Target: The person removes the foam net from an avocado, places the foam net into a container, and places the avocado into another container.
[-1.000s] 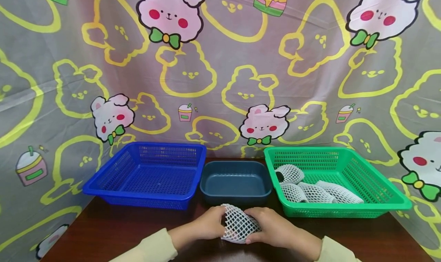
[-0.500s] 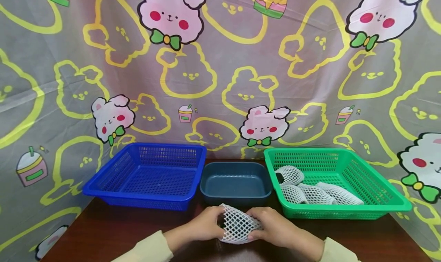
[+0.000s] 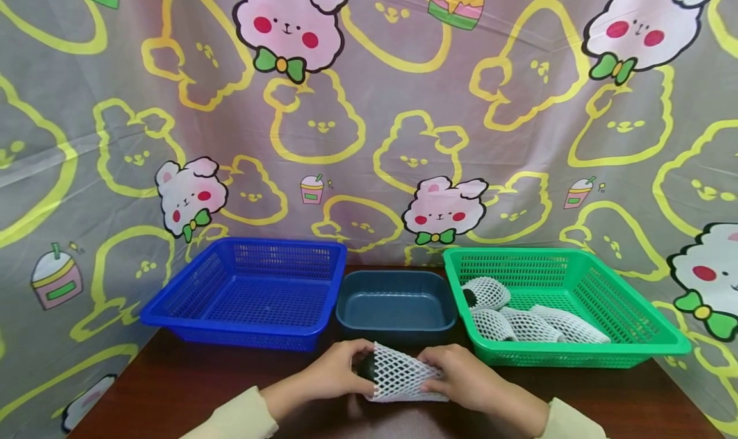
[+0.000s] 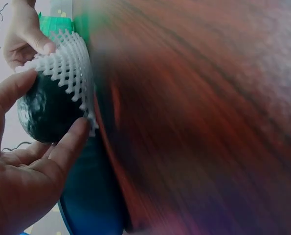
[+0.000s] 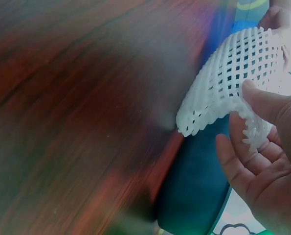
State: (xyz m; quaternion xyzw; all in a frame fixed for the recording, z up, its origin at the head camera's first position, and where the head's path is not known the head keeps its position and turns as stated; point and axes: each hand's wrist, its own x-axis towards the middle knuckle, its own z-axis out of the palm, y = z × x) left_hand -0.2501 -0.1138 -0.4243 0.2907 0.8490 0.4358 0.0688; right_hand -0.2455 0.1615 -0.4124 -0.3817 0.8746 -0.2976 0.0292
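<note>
In the head view, a dark green avocado (image 3: 367, 366) pokes out of the left end of a white foam net sleeve (image 3: 400, 376), over the near part of the table. My left hand (image 3: 334, 373) grips the avocado's bare end, thumb and fingers spread around it. The left wrist view shows its bumpy, shiny skin (image 4: 47, 110), with the net covering the far side. My right hand (image 3: 464, 376) pinches the net's right end. In the right wrist view, that end of the net (image 5: 233, 73) hangs loose and open past the thumb.
Behind the hands stands a dark blue-grey tub (image 3: 398, 327). A blue basket (image 3: 242, 336) is to its left. The green basket (image 3: 565, 354) on the right holds several net-wrapped fruits (image 3: 527, 323). A patterned cloth (image 3: 369, 138) hangs behind them.
The left hand has moved slightly left with the avocado, whose dark end now shows outside the net. The net has stretched out toward the right hand, which has shifted slightly right.
</note>
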